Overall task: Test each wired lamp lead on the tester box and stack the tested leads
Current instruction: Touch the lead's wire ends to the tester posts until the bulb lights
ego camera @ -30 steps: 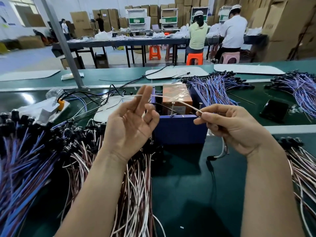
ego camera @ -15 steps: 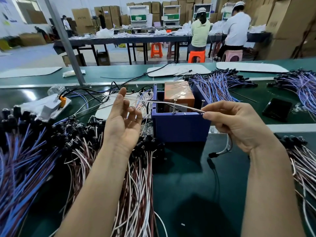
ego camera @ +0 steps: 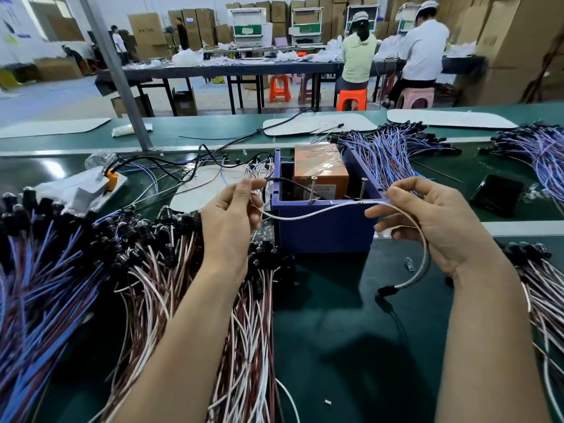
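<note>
While both forearms reach forward over the green bench (ego camera: 335,346), a white lamp lead (ego camera: 308,215) spans the hands.
Left hand (ego camera: 232,221) pinches one end; right hand (ego camera: 436,227) curls round the lead, stretched across the blue tester box (ego camera: 323,230) front rim, black socket (ego camera: 385,290) dangling.

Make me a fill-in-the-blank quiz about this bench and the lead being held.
The left hand and right hand hold just ___ white lead between them. Inside the blue tester box sits an ___ block. ___ screws stand upright at its front rim.
Missing words: one; orange; two.
</note>
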`<state>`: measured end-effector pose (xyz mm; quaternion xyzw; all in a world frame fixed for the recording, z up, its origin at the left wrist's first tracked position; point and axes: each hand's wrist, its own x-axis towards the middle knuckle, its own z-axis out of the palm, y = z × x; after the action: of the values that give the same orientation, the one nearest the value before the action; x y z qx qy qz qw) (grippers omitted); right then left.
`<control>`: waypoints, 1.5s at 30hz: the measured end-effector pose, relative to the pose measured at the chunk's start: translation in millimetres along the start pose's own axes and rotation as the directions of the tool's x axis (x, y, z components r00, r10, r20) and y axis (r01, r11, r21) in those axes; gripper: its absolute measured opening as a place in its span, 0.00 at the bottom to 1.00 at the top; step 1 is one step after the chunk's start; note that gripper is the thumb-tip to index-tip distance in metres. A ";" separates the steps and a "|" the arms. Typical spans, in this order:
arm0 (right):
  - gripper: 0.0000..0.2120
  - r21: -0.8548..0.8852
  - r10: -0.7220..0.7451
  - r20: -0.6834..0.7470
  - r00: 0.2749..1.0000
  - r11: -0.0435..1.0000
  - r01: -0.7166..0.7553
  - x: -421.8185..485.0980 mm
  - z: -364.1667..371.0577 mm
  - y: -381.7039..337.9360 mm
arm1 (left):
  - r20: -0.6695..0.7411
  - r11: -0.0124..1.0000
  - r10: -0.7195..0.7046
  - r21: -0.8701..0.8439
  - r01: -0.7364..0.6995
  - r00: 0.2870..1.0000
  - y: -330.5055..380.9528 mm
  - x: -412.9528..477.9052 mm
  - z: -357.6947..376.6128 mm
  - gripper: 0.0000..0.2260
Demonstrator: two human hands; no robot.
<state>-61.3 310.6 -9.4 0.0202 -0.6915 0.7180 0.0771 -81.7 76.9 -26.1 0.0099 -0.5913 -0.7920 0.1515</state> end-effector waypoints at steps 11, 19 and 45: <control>0.08 -0.184 0.020 -0.145 0.989 0.982 -0.047 8.2 0.1 10.9 | 0.202 0.912 -0.083 0.410 -0.007 0.976 -32.4 -14.0 28.8 0.13; 0.08 -0.152 0.013 -0.165 0.986 0.988 -0.038 7.8 4.0 7.8 | 0.232 0.903 -0.035 0.424 -0.069 0.972 -32.9 -14.2 36.2 0.13; 0.08 -0.400 0.016 -0.247 0.969 0.909 -0.117 14.1 14.2 14.9 | 0.199 0.949 -0.148 0.303 0.083 0.969 -30.0 -10.6 41.6 0.13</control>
<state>-78.4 297.2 -21.5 -0.1064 -0.8130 0.5557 0.1375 -86.5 126.1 -43.5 -0.0203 -0.7132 -0.6997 0.0355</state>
